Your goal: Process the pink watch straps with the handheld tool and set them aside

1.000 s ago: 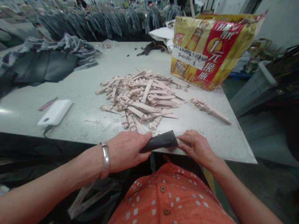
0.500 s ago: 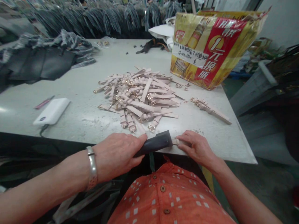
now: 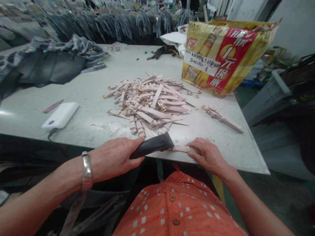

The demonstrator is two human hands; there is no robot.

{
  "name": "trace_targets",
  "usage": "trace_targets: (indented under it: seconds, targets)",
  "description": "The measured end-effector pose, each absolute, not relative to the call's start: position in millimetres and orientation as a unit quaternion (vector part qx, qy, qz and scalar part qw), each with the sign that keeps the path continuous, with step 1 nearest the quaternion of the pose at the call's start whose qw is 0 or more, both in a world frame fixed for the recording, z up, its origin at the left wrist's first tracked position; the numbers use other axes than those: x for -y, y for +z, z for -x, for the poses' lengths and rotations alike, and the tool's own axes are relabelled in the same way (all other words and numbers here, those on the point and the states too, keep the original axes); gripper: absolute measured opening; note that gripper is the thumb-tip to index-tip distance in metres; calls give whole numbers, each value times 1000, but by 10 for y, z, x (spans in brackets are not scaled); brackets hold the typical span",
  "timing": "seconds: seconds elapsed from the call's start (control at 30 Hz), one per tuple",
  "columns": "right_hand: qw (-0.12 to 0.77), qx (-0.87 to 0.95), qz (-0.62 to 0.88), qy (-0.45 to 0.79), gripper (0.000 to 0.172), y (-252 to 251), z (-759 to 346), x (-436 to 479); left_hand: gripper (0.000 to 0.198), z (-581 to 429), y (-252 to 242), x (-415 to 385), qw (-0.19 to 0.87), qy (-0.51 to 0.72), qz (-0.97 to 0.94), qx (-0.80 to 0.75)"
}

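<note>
My left hand (image 3: 115, 157) is closed round a flat black sleeve-like piece (image 3: 152, 146) at the near edge of the table. A pale pink strap (image 3: 180, 149) sticks out of its right end. My right hand (image 3: 208, 154) pinches the other end of that strap and presses it to the table. Just beyond my hands lies a big heap of pale pink straps with gold buckles (image 3: 150, 101). A few more straps (image 3: 221, 116) lie apart to the right.
A yellow and red printed bag (image 3: 221, 52) stands at the back right of the grey table (image 3: 98, 85). A white power bank (image 3: 60, 114) with a cable and a pink pen (image 3: 52, 106) lie at the left. Dark fabric pieces (image 3: 49, 65) lie at the far left.
My left hand has drawn the black piece leftward, so more of the pink strap shows between my hands. My right hand has stayed in place.
</note>
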State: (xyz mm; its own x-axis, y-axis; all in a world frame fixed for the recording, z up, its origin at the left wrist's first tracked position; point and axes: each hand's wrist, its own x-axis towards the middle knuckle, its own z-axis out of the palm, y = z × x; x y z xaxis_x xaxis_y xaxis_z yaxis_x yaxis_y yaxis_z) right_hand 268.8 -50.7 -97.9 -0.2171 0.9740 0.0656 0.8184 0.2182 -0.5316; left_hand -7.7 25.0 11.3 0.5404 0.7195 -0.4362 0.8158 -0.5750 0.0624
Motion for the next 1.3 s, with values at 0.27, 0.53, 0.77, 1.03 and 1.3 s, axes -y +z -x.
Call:
trace_targets:
  seconds: [0.27,0.53,0.77,1.03,1.3]
  targets:
    - [111,780,604,115,19,-875,-2581,484,26,55,74,-288,179,-193,-857,-443]
    - [96,777,615,97,16,-824,-2415,467,25,103,2,-235,202,-167,-849,-458]
    - [276,697,631,199,22,-1079,-2446,498,23,135,-27,-218,229,-147,-847,-456]
    - [271,712,622,181,23,-1104,-2280,405,22,177,-79,-164,259,-104,-841,-463]
    - [281,734,598,155,23,-996,-2687,216,21,248,-97,25,221,-96,-845,-477]
